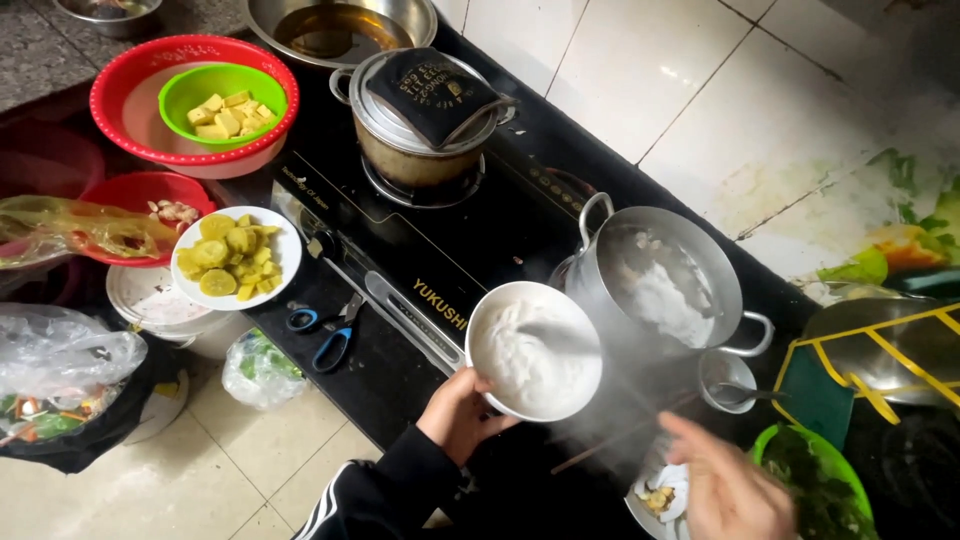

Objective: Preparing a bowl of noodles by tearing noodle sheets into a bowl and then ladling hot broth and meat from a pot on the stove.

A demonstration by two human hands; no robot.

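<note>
The left hand [458, 412] is clamped on the near rim of a round white bowl [535, 350] full of pale, steaming noodles, thumb over the edge and fingers curled beneath. The bowl sits level, its mouth facing straight up, just above and to the right of that hand. The right hand [722, 487] is blurred; its fingers look loosely curled around thin dark chopsticks [620, 437], though how tightly cannot be told. The chopsticks lie slanted, their long axis running from the right hand down-left toward the space below the bowl.

Just beyond the bowl, touching or nearly touching its far side, stands a shiny steel pot with loop handles [665, 275], steam rising from the white contents. Beside the right hand is a green plastic bowl of dark leafy greens [815, 480]. Left of the left hand, well apart, blue-handled scissors [325, 335] lie on the glossy black stove top [440, 250], with a white plate of yellow pickled slices [235, 257] farther left.
</note>
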